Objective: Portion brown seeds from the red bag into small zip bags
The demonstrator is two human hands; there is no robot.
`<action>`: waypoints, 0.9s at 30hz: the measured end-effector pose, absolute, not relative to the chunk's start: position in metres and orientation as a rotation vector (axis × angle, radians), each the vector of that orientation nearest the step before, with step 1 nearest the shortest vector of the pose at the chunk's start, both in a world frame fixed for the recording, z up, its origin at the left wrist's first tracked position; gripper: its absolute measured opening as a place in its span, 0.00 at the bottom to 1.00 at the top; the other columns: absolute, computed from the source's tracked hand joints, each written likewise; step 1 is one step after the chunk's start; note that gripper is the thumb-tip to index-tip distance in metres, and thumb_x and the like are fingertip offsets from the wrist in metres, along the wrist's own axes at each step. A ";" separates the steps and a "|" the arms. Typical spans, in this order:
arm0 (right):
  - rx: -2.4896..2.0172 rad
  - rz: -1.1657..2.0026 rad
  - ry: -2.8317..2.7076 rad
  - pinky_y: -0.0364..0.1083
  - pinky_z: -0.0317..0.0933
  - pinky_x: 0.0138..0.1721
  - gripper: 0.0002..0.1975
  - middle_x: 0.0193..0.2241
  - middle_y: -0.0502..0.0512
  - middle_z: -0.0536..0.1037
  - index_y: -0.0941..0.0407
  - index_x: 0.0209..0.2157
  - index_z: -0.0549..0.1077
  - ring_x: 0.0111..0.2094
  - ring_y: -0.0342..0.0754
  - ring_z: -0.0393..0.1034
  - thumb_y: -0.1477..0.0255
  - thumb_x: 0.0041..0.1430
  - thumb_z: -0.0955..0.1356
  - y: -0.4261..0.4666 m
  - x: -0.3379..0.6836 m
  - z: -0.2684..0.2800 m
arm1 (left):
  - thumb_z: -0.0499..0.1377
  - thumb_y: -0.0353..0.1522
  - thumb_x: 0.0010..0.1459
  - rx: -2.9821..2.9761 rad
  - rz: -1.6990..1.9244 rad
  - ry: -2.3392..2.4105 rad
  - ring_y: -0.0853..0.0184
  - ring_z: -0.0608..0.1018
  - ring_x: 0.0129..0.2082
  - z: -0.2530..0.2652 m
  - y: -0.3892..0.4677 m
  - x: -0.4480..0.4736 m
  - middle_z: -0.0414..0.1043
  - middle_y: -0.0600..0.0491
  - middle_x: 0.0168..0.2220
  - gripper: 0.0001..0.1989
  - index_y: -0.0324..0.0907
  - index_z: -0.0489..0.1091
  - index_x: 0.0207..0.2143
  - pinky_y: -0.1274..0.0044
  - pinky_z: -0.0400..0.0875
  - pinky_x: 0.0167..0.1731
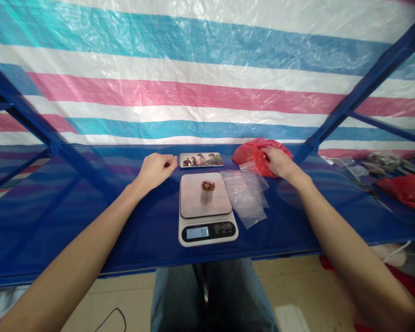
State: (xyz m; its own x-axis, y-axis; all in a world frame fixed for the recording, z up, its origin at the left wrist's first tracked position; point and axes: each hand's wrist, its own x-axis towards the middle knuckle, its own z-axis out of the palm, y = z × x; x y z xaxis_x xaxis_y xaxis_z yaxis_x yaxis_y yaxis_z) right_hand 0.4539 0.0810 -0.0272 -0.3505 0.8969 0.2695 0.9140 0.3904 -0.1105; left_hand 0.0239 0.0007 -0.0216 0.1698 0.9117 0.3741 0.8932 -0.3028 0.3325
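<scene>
A white kitchen scale stands on the blue shelf, its display reading 9.8. On its plate sits a small clear cup filled with brown pieces that look like nuts or seeds. My left hand rests left of the scale, fingers curled in with nothing visible in them, near a phone with a picture of figures on it. My right hand reaches into the mouth of a red plastic bag; its fingers are bent and their tips are hidden there. Several clear zip bags lie overlapping between scale and red bag.
Blue metal posts slant up at both sides of the shelf. Behind hangs a striped plastic sheet. Another red bag and clutter lie at far right. My knees are below the front edge.
</scene>
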 end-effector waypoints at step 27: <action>-1.282 -0.186 -1.856 0.52 0.71 0.44 0.07 0.38 0.61 0.85 0.56 0.38 0.82 0.37 0.55 0.79 0.72 0.63 0.70 0.044 0.428 0.024 | 0.48 0.42 0.66 2.380 0.771 1.814 0.68 0.57 0.20 -0.022 0.000 0.025 0.54 0.55 0.19 0.22 0.44 0.55 0.19 0.71 0.47 0.28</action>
State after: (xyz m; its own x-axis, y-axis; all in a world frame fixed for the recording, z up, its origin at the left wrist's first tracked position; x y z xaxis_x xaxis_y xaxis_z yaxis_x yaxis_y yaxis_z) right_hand 0.4279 0.0441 0.0237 -0.1130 0.6976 0.7075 0.8241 0.4636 -0.3254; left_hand 0.0246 0.0004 -0.0221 0.1869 0.9164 0.3540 0.8908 -0.3100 0.3321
